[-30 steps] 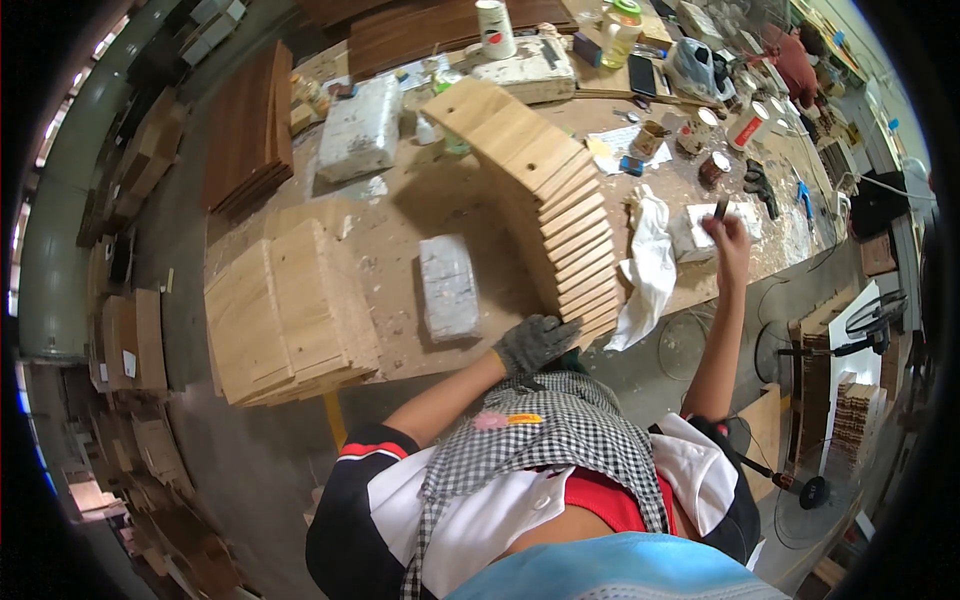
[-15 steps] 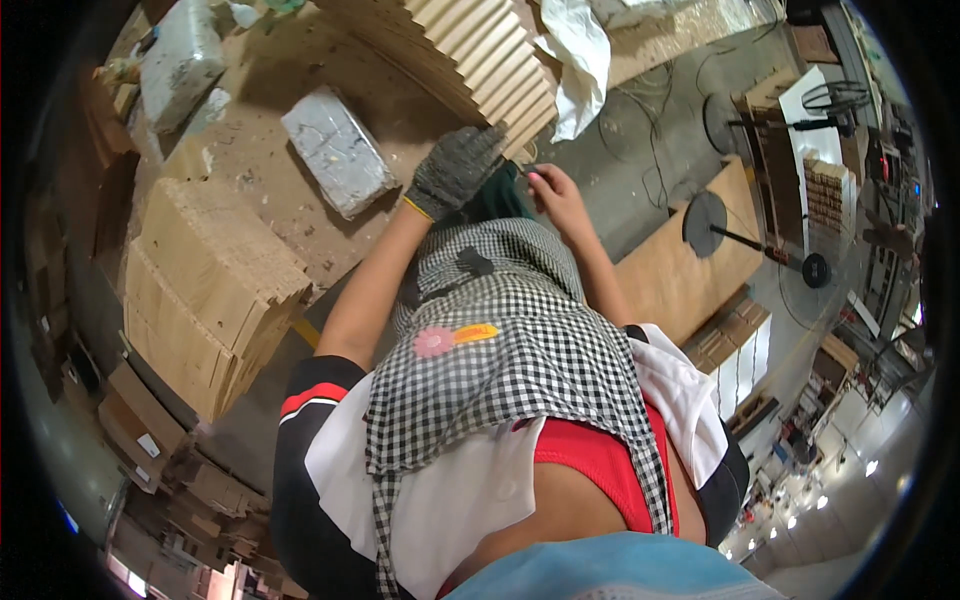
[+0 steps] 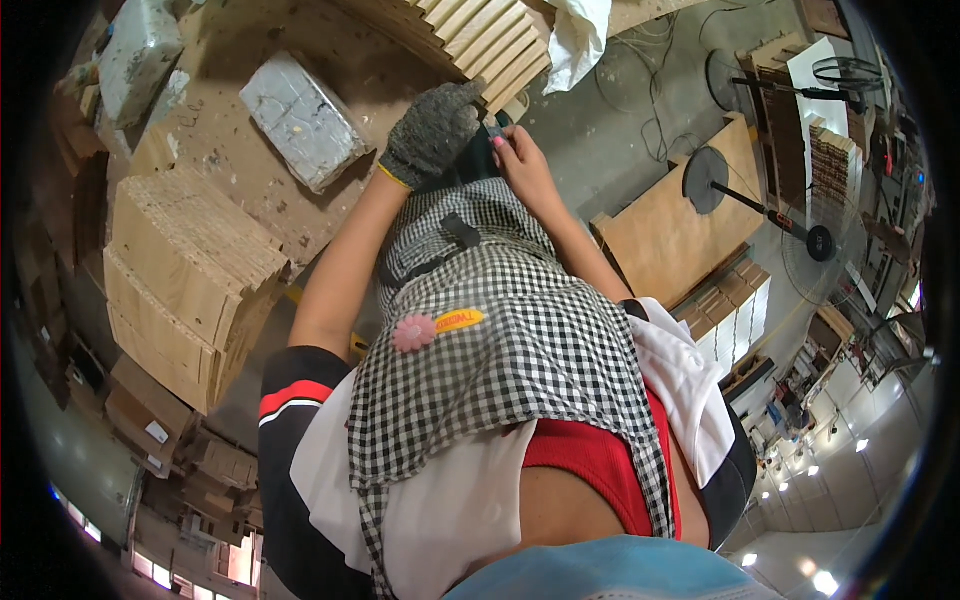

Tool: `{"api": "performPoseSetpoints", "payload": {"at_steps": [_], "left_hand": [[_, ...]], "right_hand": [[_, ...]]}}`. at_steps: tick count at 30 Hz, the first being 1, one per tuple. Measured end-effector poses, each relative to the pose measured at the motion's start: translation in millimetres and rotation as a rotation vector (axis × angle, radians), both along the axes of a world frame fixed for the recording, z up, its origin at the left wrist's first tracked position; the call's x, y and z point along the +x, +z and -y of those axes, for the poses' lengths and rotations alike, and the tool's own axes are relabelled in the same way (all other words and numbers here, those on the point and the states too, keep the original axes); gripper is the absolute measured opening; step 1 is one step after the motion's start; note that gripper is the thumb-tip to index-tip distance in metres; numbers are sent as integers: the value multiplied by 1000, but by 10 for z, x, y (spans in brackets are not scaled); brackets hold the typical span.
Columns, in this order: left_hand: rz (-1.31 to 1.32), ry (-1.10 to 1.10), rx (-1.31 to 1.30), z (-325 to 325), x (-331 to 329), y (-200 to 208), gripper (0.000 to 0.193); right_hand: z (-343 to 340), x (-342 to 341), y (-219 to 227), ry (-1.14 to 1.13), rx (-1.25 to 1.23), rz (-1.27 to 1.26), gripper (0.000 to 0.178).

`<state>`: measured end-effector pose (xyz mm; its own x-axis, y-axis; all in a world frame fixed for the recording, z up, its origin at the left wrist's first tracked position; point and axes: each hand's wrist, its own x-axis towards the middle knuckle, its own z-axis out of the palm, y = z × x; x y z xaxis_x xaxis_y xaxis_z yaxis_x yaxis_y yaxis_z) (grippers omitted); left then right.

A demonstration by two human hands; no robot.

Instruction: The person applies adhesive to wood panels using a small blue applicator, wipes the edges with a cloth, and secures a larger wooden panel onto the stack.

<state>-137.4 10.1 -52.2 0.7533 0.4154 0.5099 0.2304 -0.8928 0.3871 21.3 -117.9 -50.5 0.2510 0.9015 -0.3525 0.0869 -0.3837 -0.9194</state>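
My left hand [image 3: 432,132], in a dark grey knit glove with a yellow cuff, is closed at the near end of a row of pale wooden strips [image 3: 497,45]. Its fingers curl against the end of the nearest strip; their tips are partly hidden. Just right of it, my bare right hand [image 3: 524,170] pinches a small dark grey piece [image 3: 493,127], too small to name, close to the strip's end. The strips lie side by side on a worn brown tabletop [image 3: 225,110].
A block wrapped in silvery plastic [image 3: 305,122] lies left of my gloved hand. Stacked wooden panels [image 3: 190,270] stand nearer on the left. White sheeting [image 3: 577,45] hangs beyond the strips. On the right are pedestal fans [image 3: 706,180], a plywood board [image 3: 690,215] and floor cables [image 3: 655,110].
The whole view has shifted, so the table and strips sit further up and left. My right hand has come nearer my gloved left hand, its pinched fingers now at the strip's end.
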Motion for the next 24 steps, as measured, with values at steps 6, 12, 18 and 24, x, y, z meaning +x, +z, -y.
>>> {"api": "performPoseSetpoints", "payload": {"at_steps": [6,12,18,24], "left_hand": [[-33,36,-53,13,63,-18,18],[-5,-1,14,1,90,-48,24],[-10,-12,32,-49,112,-42,28],[-39,36,-2,-62,124,-11,26]], "right_hand": [[-53,-51,-82,-56,0,44,17],[2,-53,-17,-106,18,105,16],[-58,-9,-8,-77,7,178,16],[-90,-22,-13,-87,63,162,15]]}}
